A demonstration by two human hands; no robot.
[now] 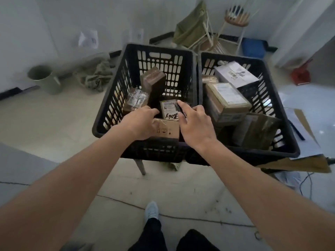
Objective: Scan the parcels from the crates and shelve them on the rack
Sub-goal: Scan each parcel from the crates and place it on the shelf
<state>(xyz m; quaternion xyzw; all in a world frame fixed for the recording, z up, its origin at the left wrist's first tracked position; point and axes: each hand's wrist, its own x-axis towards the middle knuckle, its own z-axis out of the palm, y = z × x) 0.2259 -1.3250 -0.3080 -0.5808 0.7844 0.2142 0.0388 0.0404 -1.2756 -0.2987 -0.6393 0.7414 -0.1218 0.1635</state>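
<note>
Both hands are down in the left crate (116, 98), centre of the frame. The left hand (140, 123) reaches over the near corner of a small cardboard box (167, 130), fingers loosely extended, not clearly closed on anything. The right hand (194, 124) has a dark pen (180, 110) tucked between its fingers, the rest spread above the box; its grip holds the pen alone. Just behind the box lies a flat labelled parcel (169, 109) with handwriting on it, and a taped brown parcel (153, 82) stands on end toward the crate's back wall. A clear-wrapped packet (136, 100) sits to the left. The right crate (277, 109) holds several bigger cartons, a white one (235, 73) uppermost.

The cardboard box looks light and stiff, probably an easy lift; take it by its two short sides, one hand each. The tape looks slick, so plain card would likely give the surer hold. No rack is in view.
</note>
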